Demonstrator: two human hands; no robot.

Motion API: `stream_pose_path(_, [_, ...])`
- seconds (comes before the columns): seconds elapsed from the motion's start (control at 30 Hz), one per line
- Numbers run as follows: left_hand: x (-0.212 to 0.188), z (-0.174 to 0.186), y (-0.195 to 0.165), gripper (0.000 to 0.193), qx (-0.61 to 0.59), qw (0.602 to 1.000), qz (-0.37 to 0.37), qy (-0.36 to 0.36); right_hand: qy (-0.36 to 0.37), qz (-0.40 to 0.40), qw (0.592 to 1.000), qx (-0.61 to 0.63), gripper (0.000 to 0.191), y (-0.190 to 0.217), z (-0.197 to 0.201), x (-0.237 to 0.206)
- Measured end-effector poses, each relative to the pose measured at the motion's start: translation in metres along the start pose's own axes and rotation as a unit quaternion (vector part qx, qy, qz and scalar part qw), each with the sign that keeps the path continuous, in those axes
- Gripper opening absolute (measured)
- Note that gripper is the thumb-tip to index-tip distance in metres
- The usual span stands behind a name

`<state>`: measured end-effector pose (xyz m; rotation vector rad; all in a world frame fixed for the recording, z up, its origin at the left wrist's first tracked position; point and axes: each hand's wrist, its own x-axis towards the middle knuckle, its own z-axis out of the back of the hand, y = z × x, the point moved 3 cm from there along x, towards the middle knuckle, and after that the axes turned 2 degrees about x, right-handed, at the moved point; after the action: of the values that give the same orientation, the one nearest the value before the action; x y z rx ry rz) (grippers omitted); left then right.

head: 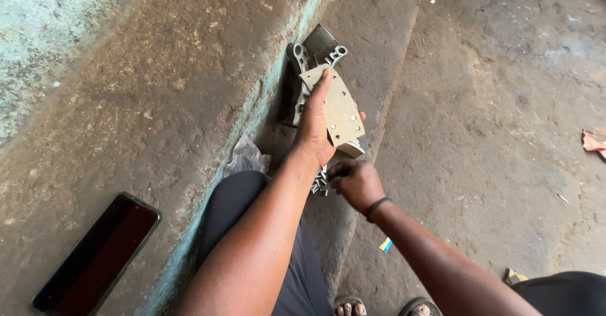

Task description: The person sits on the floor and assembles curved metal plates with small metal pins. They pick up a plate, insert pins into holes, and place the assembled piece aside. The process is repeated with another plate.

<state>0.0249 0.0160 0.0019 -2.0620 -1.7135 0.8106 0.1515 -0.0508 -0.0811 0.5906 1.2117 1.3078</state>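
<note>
Bare concrete fills the view: a worn ledge (145,101) with a flaking blue edge on the left, a narrow step below it, and a stained floor (505,101) on the right.

One brake shoe (338,105) stands on the step, leaning against the ledge's face; its tan lining faces up and shows a few small rivet holes, while two ringed metal lugs stick out at its top end. One small pile of rivets (320,181) (too small and bunched to count) lies on the step just below the shoe. One dark phone (98,253) lies flat on the ledge, well apart from the work. One crumpled clear bag (247,157) sits against the ledge beside the person's knee. On the floor lie a reddish scrap (593,142) at the right edge and a small blue-and-yellow scrap (386,245) near the two sandalled feet.

The left hand (314,127) is closed around the shoe's lower half, forefinger stretched flat along the lining and the thumb tip showing at the far edge. The right hand (355,182), with one black band (377,207) at the wrist, is curled nearly closed just below the shoe and next to the rivets; its fingertips are turned away, so I cannot tell whether they pinch anything.
</note>
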Motion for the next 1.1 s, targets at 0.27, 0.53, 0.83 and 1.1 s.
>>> stream_pose_path(0.27, [0.007, 0.010, 0.004, 0.075, -0.027, 0.998, -0.025, -0.042, 0.007, -0.070, 0.961, 0.269, 0.012, 0.058, 0.033, -0.023])
stream_pose_path(0.53, [0.018, 0.023, 0.013, 0.078, -0.096, 0.992, -0.052, -0.060, -0.090, 0.005, 0.970, 0.226, 0.006, 0.081, 0.010, -0.044])
stream_pose_path(0.83, [0.021, 0.026, 0.018, 0.078, -0.081, 0.993, -0.054, -0.070, -0.211, 0.071, 0.970, 0.094, 0.016, 0.091, -0.009, -0.063])
stream_pose_path(1.1, [0.019, 0.022, 0.020, 0.083, -0.044, 0.997, -0.034, -0.062, -0.215, 0.240, 0.940, -0.109, 0.008, 0.103, -0.005, -0.078])
